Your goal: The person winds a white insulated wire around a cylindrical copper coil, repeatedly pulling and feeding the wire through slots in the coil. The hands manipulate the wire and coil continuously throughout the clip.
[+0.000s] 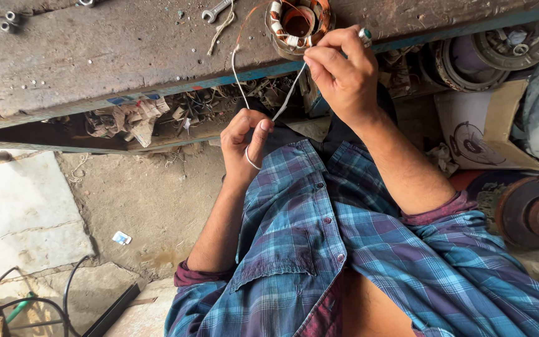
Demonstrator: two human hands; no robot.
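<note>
While the left hand is pinching the thin white cord, its length is running toward twelve o'clock. The right hand, nearer, is gripping the cord's other strand beside the round copper-wound stator.

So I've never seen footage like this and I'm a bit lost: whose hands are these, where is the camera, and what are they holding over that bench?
The camera sits on the person's head and looks straight down, so you see their own blue plaid shirt and both bare hands. The left hand pinches a thin white cord that loops round its fingers. The right hand, wearing a ring, pinches the same kind of white cord close to a round coil of copper wire bound with white strips. That coil rests on a worn wooden bench. A small spanner and some bolts also lie on the bench. Under it is a shelf of tangled scraps, and metal machine parts are heaped to the right.
</note>
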